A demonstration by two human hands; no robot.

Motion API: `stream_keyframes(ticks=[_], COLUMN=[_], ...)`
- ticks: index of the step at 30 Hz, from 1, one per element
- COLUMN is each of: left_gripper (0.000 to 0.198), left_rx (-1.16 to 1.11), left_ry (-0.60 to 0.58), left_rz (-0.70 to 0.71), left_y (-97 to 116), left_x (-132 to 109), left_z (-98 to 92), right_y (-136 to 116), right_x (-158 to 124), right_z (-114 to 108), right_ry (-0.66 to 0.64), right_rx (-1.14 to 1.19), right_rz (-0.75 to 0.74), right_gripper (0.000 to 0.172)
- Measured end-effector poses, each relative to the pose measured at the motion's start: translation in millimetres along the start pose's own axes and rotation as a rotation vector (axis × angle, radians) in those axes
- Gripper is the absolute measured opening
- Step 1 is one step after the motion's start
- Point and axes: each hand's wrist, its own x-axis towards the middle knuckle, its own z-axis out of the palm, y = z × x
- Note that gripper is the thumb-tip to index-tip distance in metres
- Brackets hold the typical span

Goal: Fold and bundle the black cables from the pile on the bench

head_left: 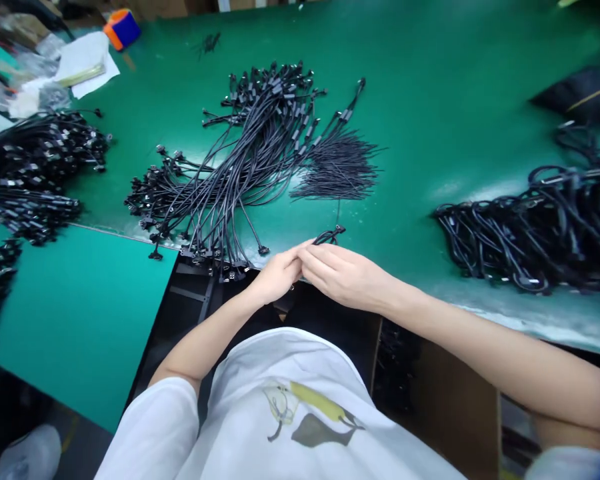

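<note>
I have left hand (277,273) and right hand (347,275) fingers pinching a looped cable (327,236), seemingly mid-bind; next calls for steady tension, ties (341,168) lying beyond the fingers

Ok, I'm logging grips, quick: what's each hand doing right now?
Left hand: closed on the coiled black cable, grip partly hidden.
Right hand: closed, holding the same cable, fingertips against the left's.
</note>
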Motion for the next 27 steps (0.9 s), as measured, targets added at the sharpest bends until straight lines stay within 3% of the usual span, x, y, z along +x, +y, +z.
stream_keyframes(ticks=[4,9,13,17,19,21,24,27], left_gripper=[0.026,0.023,0.010,0.019,0.013,0.009,0.019,0.018], left_rx=[-0.230,-0.233,-0.129,-0.152,-0.245,-0.379,-0.579,-0.585], left_ry=[-0.105,-0.188,-0.244,-0.280,-0.227,-0.085,0.162,0.210], left_rz=[-0.122,-0.193,-0.194,-0.214,-0.187,-0.164,-0.118,0.065], left_y=[2.2,2.9,3.2,7.0,7.6,6.0,1.7,0.6], left_x=[1.3,2.1,0.5,-3.9,-3.8,-0.8,5.6,4.7], left_z=[-2.8,0.7,3.1,0.7,0.4,1.9,4.6,-1.4], right_y=[-10.4,-19.5,-18.4,-7.1,-1.5,0.2,-5.0,-9.8], right_x=[9.1,9.5,4.5,5.0,8.7,13.9,21.8,25.0], right_z=[-10.9,-14.6,-8.2,-1.5,2.5,7.2,13.9,17.9], right_ry=[-0.117,-0.247,-0.247,-0.167,-0.126,-0.120,-0.142,-0.074], right_rx=[-0.108,-0.316,-0.328,-0.223,-0.139,-0.040,0.130,0.443], right_rz=[0.033,-0.072,-0.170,-0.195,-0.109,0.034,0.344,0.695], right_gripper=[0.036,0.042,0.044,0.035,0.029,0.027,0.027,0.031])
